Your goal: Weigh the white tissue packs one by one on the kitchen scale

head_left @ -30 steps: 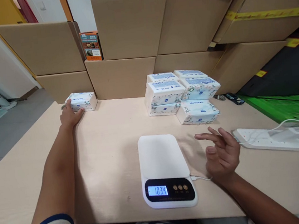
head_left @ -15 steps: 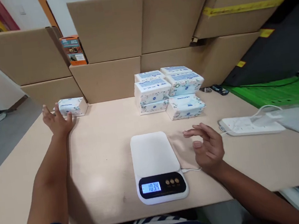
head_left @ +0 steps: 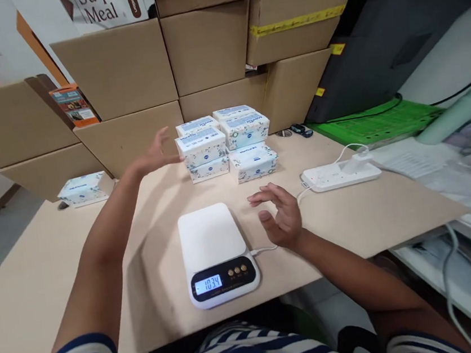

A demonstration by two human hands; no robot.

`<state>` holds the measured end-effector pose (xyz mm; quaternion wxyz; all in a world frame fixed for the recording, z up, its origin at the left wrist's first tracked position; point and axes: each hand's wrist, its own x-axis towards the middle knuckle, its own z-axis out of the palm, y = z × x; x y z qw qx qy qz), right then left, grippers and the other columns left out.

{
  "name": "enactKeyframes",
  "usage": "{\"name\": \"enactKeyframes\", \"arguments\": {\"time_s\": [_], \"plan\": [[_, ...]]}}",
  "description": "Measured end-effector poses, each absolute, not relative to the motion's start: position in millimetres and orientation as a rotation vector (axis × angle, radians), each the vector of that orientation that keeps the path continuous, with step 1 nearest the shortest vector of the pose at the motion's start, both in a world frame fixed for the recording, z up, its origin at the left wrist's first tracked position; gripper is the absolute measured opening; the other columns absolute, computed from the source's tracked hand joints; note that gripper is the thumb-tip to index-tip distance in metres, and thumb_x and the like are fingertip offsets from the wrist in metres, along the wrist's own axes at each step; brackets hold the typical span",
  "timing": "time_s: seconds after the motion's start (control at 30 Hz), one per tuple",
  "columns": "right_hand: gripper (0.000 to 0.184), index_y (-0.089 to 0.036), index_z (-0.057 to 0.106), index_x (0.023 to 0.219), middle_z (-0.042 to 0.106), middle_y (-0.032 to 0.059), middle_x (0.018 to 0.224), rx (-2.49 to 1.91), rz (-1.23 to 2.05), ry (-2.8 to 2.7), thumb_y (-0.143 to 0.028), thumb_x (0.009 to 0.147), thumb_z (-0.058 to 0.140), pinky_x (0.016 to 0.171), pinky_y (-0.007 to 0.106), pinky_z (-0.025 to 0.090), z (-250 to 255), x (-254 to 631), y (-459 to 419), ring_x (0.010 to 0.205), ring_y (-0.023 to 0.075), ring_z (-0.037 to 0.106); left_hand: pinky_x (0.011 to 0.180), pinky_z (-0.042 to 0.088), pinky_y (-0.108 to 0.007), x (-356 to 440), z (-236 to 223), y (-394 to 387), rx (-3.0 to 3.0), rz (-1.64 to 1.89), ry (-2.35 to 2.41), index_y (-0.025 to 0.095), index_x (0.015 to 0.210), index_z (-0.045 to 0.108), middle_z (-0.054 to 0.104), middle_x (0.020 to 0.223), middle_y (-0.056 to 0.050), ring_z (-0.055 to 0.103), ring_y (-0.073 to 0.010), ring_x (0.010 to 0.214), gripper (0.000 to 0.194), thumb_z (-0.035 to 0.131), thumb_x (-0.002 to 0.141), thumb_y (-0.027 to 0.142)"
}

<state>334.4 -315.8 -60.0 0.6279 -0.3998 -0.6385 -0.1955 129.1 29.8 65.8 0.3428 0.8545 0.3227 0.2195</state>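
Note:
My left hand (head_left: 157, 153) reaches beside the stacked tissue packs (head_left: 203, 154), fingers apart and holding nothing; whether a fingertip touches the front-left pack I cannot tell. Alone at the far left of the table lies another tissue pack (head_left: 86, 190). To the right of a white digital scale (head_left: 212, 238), my right hand (head_left: 280, 216) hovers with curved, parted fingers and nothing in them. Nothing rests on the scale's plate, and its lit display (head_left: 208, 284) reads about 103.4 with what looks like a minus sign.
Cardboard boxes (head_left: 117, 71) form a wall behind the table. A white power strip (head_left: 341, 176) with a plugged-in cable lies at the right, near a green plastic crate (head_left: 354, 134). A small orange box (head_left: 74, 107) leans on the boxes. The scale's cable (head_left: 265, 249) runs rightward.
My left hand has left the lone tissue pack at the far left and moved right to the stack. My right hand stays beside the scale. The camera view has turned to the right.

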Motion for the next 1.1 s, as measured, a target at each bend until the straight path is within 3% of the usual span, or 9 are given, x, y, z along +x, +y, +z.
{"name": "enactKeyframes", "arguments": {"time_s": [0.1, 0.2, 0.33, 0.57, 0.67, 0.8, 0.9, 1.0, 1.1], "plan": [[0.071, -0.032, 0.032, 0.175, 0.085, 0.007, 0.114, -0.892, -0.445, -1.482, -0.037, 0.111, 0.061, 0.087, 0.054, 0.067, -61, 333, -315, 0.077, 0.0221, 0.079, 0.141, 0.033, -0.068, 156, 62, 42, 2.05, 0.509, 0.794, 0.02, 0.185, 0.01, 0.045, 0.177, -0.032, 0.034, -0.0482, 0.175, 0.17, 0.112, 0.053, 0.048], [0.073, -0.03, 0.029, 0.176, 0.084, 0.0097, 0.119, -0.896, -0.393, -1.495, -0.036, 0.111, 0.06, 0.089, 0.054, 0.068, -61, 329, -316, 0.084, 0.0225, 0.081, 0.139, 0.038, -0.07, 165, 45, 43, 1.952, 0.539, 0.748, 0.021, 0.185, 0.007, 0.044, 0.177, -0.032, 0.041, -0.0501, 0.17, 0.173, 0.113, 0.05, 0.045], [0.073, -0.031, 0.028, 0.175, 0.082, 0.0109, 0.124, -0.875, -0.319, -1.489, -0.037, 0.111, 0.06, 0.095, 0.057, 0.069, -60, 324, -318, 0.09, 0.0238, 0.081, 0.136, 0.04, -0.075, 166, 19, 34, 1.925, 0.681, 0.746, 0.033, 0.182, 0.014, 0.041, 0.181, -0.026, 0.044, -0.0508, 0.168, 0.165, 0.113, 0.05, 0.045], [0.07, -0.032, 0.03, 0.174, 0.078, 0.0142, 0.132, -0.865, -0.221, -1.469, -0.039, 0.112, 0.06, 0.091, 0.054, 0.074, -59, 324, -320, 0.099, 0.0252, 0.081, 0.129, 0.052, -0.071, 173, 27, 22, 1.955, 0.69, 0.661, 0.014, 0.155, 0.053, 0.064, 0.16, -0.029, 0.064, -0.0487, 0.151, 0.125, 0.111, 0.05, 0.049], [0.068, -0.032, 0.033, 0.172, 0.074, 0.0165, 0.141, -0.912, -0.16, -1.408, -0.045, 0.112, 0.061, 0.104, 0.057, 0.071, -67, 328, -315, 0.118, 0.028, 0.08, 0.124, 0.057, -0.069, 161, 36, 13, 1.918, 0.675, 0.602, 0.015, 0.147, 0.06, 0.072, 0.151, -0.025, 0.07, -0.0472, 0.144, 0.111, 0.109, 0.052, 0.049], [0.078, -0.036, 0.034, 0.171, 0.045, 0.0193, 0.178, -1.111, 0.062, -1.162, -0.067, 0.107, 0.064, 0.126, 0.07, 0.056, -85, 341, -299, 0.167, 0.0366, 0.051, 0.121, 0.06, -0.068, 129, 32, -19, 1.848, 0.657, 0.544, 0.021, 0.145, 0.063, 0.075, 0.147, -0.017, 0.068, -0.0491, 0.145, 0.106, 0.109, 0.055, 0.05], [0.094, -0.039, 0.028, 0.174, 0.029, 0.0158, 0.189, -1.193, 0.317, -1.103, -0.086, 0.1, 0.06, 0.131, 0.07, 0.05, -95, 349, -289, 0.175, 0.0374, 0.038, 0.121, 0.06, -0.067, 107, 14, -58, 1.789, 0.667, 0.598, 0.026, 0.146, 0.064, 0.074, 0.148, -0.011, 0.067, -0.048, 0.148, 0.089, 0.103, 0.071, 0.055], [0.101, -0.036, 0.032, 0.174, 0.041, 0.0142, 0.185, -1.143, 0.502, -1.216, -0.095, 0.095, 0.057, 0.136, 0.063, 0.048, -98, 341, -293, 0.172, 0.0337, 0.044, 0.123, 0.058, -0.069, 87, -8, -102, 1.814, 0.68, 0.692, 0.034, 0.156, 0.057, 0.066, 0.157, -0.007, 0.061, -0.0479, 0.154, 0.088, 0.098, 0.082, 0.058], [0.107, -0.028, 0.035, 0.173, 0.061, 0.0187, 0.169, -1.048, 0.664, -1.374, -0.097, 0.094, 0.056, 0.13, 0.062, 0.056, -94, 323, -307, 0.159, 0.0353, 0.061, 0.127, 0.054, -0.072, 62, -23, -141, 1.932, 0.683, 0.747, 0.045, 0.17, 0.042, 0.055, 0.169, -0.003, 0.048, -0.0503, 0.164, 0.109, 0.1, 0.079, 0.064]]}}
